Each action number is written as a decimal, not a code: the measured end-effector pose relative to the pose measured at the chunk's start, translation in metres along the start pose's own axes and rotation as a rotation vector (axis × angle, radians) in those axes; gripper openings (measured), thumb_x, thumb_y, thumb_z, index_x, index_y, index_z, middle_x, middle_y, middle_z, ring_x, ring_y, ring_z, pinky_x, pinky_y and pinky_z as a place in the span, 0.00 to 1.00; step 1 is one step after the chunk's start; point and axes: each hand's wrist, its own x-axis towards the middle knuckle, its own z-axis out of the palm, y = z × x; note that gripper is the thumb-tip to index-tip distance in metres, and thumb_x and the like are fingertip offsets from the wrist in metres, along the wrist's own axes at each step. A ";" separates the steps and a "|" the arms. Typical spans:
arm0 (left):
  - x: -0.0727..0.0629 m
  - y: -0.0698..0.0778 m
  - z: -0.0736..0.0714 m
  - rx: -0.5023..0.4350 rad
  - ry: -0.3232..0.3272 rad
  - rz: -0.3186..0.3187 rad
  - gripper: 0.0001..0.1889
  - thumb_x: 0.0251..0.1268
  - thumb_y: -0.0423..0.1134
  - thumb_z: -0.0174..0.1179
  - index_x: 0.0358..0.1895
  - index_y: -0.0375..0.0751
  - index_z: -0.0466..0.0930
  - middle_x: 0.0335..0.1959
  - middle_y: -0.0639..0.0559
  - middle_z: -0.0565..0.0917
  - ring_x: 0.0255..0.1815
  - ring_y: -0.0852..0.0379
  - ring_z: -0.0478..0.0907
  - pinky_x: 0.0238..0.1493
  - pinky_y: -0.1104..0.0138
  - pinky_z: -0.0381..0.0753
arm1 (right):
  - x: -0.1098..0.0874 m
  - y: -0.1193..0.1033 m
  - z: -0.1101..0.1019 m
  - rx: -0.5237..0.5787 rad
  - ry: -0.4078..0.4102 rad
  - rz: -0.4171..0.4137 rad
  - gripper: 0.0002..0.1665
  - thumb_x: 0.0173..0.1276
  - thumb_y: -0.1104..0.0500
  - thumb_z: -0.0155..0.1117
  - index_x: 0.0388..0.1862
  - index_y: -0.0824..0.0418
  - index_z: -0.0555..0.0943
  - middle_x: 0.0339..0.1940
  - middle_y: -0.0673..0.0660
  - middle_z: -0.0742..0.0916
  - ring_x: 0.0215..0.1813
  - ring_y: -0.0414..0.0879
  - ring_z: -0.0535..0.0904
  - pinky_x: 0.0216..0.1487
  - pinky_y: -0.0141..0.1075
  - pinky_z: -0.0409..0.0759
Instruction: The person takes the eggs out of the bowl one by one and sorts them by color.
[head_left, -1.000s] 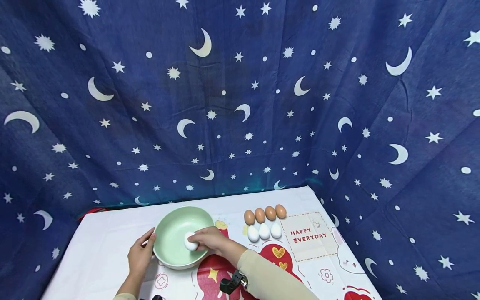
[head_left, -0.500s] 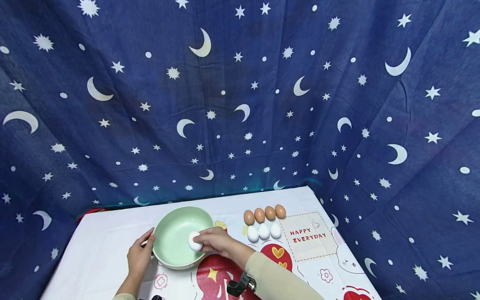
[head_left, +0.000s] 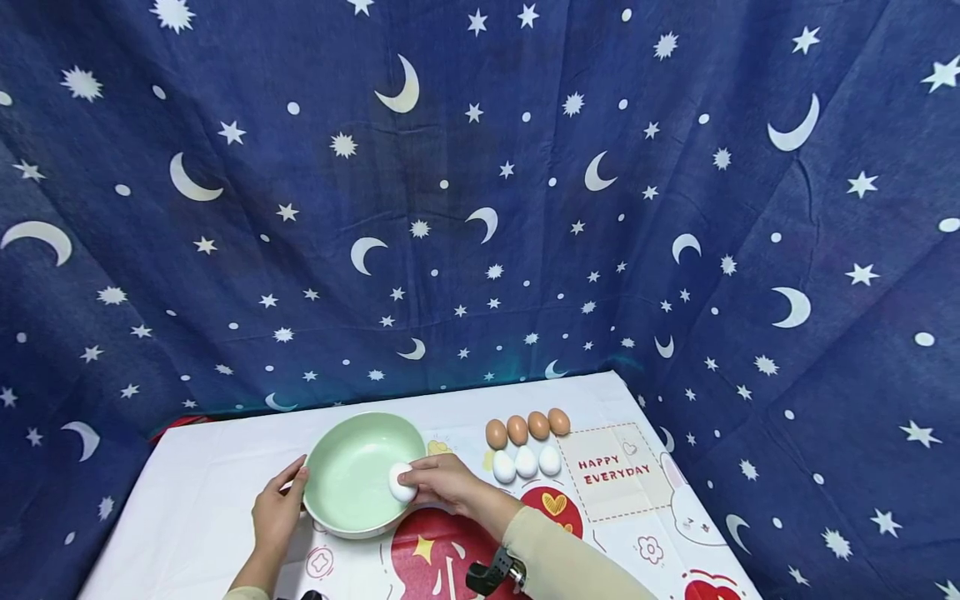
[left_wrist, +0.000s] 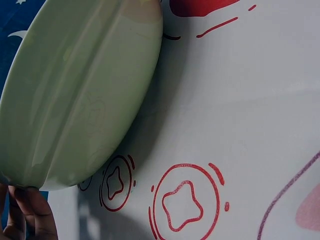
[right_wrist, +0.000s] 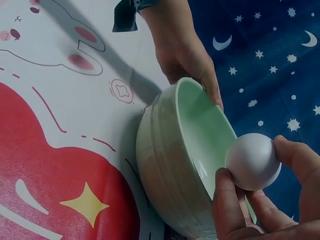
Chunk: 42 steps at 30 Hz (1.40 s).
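A pale green bowl stands on the table, its outer wall filling much of the left wrist view. My left hand holds the bowl's left side, fingers and thumb at the rim. Between the thumb and fingers of my right hand is a white egg, pinched over the right part of the bowl. The right wrist view shows this egg at the bowl's opening, with the fingertips around it. No other egg shows inside the bowl in the head view.
Right of the bowl lies a row of several brown eggs, with three white eggs in front. A white tablecloth with red prints covers the table. A blue curtain with moons and stars hangs behind and at the right.
My right hand has shifted a little to the right with the white egg, from over the bowl's middle toward its right rim. My left hand stays on the bowl.
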 end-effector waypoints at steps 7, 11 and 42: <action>-0.001 0.000 -0.001 -0.003 0.008 -0.001 0.28 0.75 0.55 0.50 0.66 0.37 0.74 0.59 0.31 0.79 0.29 0.79 0.71 0.27 0.75 0.81 | -0.004 0.001 -0.006 -0.002 -0.008 -0.003 0.21 0.65 0.62 0.67 0.54 0.72 0.81 0.41 0.60 0.89 0.41 0.45 0.87 0.47 0.41 0.86; 0.000 0.001 0.000 -0.003 0.004 -0.009 0.30 0.75 0.57 0.50 0.67 0.37 0.73 0.59 0.31 0.78 0.30 0.77 0.71 0.27 0.75 0.81 | -0.006 0.001 -0.010 -0.002 -0.010 0.007 0.21 0.64 0.62 0.67 0.54 0.72 0.81 0.40 0.60 0.89 0.41 0.45 0.87 0.50 0.44 0.85; -0.001 0.000 0.000 -0.023 0.004 -0.003 0.28 0.75 0.54 0.50 0.67 0.37 0.73 0.58 0.29 0.77 0.30 0.76 0.72 0.28 0.76 0.82 | -0.018 0.007 -0.077 -0.048 0.053 -0.017 0.26 0.66 0.60 0.65 0.58 0.76 0.77 0.40 0.58 0.89 0.38 0.39 0.85 0.44 0.38 0.87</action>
